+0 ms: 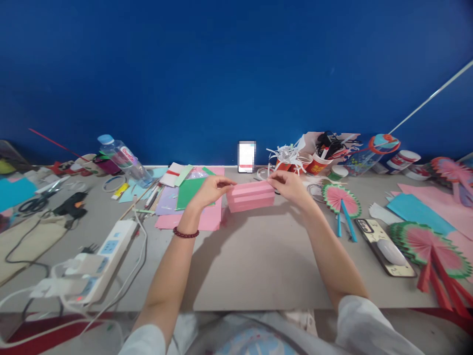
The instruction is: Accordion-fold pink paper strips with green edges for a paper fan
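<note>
Head view: pink paper [251,197], creased in strips, held above desk [251,268], between both hands. Left hand [211,191] clamps left end, thumb against fingers; right hand [290,186] pinches upper right corner. Green sheet [187,193] beside left wrist; watermelon fan [337,198] right of right hand. Phone [246,155] upright beyond paper.

A plain, deep-blue wall [236,74] fills the upper view, darkening toward the upper right corner. A matte grey tabletop [254,266] runs up to it, with a thin pale strip [162,168] along the join. Soft shadows fall on the tabletop. Below its front edge, something red [40,337], perhaps a seat, is blurred.
</note>
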Tool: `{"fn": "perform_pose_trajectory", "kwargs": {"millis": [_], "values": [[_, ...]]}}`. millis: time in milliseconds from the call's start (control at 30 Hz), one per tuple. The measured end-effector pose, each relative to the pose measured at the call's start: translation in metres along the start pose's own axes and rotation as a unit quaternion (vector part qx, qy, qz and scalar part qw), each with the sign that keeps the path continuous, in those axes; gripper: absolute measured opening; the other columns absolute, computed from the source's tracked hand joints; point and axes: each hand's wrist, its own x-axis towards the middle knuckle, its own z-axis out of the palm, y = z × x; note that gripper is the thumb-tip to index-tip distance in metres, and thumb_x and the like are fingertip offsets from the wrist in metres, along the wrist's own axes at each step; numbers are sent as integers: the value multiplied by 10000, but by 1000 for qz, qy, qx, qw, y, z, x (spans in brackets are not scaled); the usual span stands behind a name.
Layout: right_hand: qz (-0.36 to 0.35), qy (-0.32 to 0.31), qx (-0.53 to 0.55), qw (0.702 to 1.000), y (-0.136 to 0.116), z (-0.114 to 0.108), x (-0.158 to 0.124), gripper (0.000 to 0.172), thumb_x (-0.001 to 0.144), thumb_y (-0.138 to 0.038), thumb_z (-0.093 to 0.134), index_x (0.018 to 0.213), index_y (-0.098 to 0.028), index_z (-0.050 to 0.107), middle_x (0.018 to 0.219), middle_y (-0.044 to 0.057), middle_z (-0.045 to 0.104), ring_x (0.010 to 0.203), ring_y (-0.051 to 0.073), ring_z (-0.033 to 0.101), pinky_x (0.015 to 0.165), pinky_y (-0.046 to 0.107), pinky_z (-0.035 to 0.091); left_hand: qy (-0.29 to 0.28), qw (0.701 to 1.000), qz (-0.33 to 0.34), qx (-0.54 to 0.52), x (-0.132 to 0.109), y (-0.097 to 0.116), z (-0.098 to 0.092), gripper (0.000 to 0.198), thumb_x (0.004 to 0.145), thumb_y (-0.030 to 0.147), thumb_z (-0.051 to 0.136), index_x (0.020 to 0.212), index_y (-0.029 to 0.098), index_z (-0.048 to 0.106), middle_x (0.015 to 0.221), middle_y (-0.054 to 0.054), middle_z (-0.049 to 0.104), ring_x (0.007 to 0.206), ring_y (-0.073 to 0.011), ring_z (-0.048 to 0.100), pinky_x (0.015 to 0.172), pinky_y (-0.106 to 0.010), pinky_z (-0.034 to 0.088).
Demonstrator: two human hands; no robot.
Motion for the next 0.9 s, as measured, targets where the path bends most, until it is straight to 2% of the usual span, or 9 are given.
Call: {"fn": "perform_pose_trajectory", "kwargs": {"millis": [167, 233, 300, 467, 600, 767, 900], "values": [[-94, 10, -44, 995, -18, 3, -7, 142, 805, -214, 514, 796, -173, 650, 809, 55, 692, 760, 178, 628, 711, 285, 474, 11, 996, 19, 87, -3, 9, 11, 142, 768, 144, 602, 815, 202, 722, 840, -27, 714, 789, -162, 641, 702, -285, 501], [-118, 0, -53, 992, -26, 5, -11, 151, 828, -211, 509, 813, -178, 655, 821, 60, 693, 770, 181, 625, 702, 284, 469, 8, 996, 47, 76, -3, 14, 19, 116, 795, 208, 619, 855, 207, 717, 861, -25, 705, 784, -152, 630, 700, -277, 495], [-132, -10, -59, 989, -32, 7, -14, 163, 845, -215, 505, 820, -184, 663, 830, 63, 698, 770, 184, 622, 689, 284, 466, 11, 995, 78, 62, -3, 19, 27, 111, 813, 198, 606, 849, 207, 711, 860, -21, 701, 770, -137, 622, 715, -270, 491], [-118, -18, -19, 993, -35, 11, -15, 163, 829, -269, 577, 928, -197, 683, 914, 66, 716, 789, 186, 646, 704, 291, 496, 57, 993, 89, 59, -1, 22, 34, 131, 809, 142, 591, 772, 198, 704, 794, -13, 694, 736, -135, 609, 692, -264, 471], [-89, -22, 18, 996, -26, 14, -12, 276, 785, -292, 640, 1045, -204, 662, 922, 60, 719, 777, 184, 660, 739, 308, 519, 88, 989, 101, 56, 2, 16, 32, 111, 812, 166, 607, 758, 199, 698, 761, -10, 674, 713, -133, 588, 676, -267, 459], [-93, 21, 2, 995, -22, 24, -11, 153, 809, -226, 575, 901, -191, 692, 843, 46, 719, 741, 169, 647, 681, 278, 499, 81, 989, 120, 32, 2, 13, 36, 80, 823, 182, 607, 814, 192, 686, 811, -24, 659, 761, -132, 592, 694, -254, 480], [-125, 38, -33, 991, -27, 30, -14, 175, 818, -183, 534, 862, -205, 703, 870, 46, 728, 752, 173, 635, 658, 278, 477, 99, 983, 150, 34, 2, 14, 42, 89, 845, 206, 600, 890, 197, 676, 884, -45, 668, 821, -144, 606, 736, -268, 494]]}}
